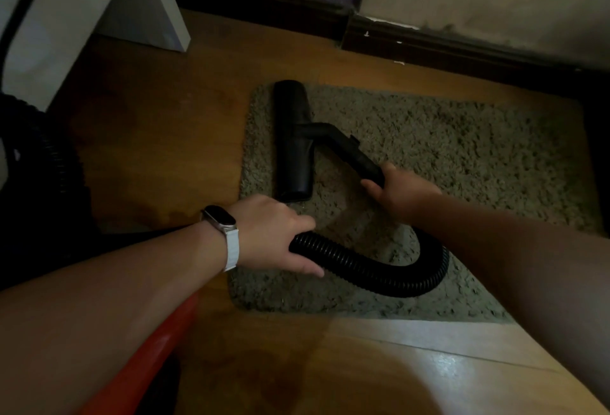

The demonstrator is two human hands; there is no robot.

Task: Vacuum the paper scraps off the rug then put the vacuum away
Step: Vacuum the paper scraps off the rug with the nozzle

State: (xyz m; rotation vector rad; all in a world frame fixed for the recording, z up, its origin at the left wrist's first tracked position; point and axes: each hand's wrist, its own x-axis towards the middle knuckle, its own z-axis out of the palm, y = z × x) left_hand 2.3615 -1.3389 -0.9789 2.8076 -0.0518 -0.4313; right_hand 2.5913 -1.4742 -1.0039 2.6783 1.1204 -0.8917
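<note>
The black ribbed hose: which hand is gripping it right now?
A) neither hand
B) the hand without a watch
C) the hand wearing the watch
C: the left hand, with the white-strapped watch, is closed around the hose, while the right hand grips the rigid tube behind the floor nozzle.

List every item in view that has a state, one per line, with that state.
Floor nozzle: lying flat on the rug's left part.
Hose: curved in a loop over the rug, held at both ends.
Left hand: closed around the hose.
Right hand: closed around the rigid tube.
Rug: flat on the wooden floor; no scraps visible in this dim light.
Smartwatch: on left wrist, screen dark.
</note>
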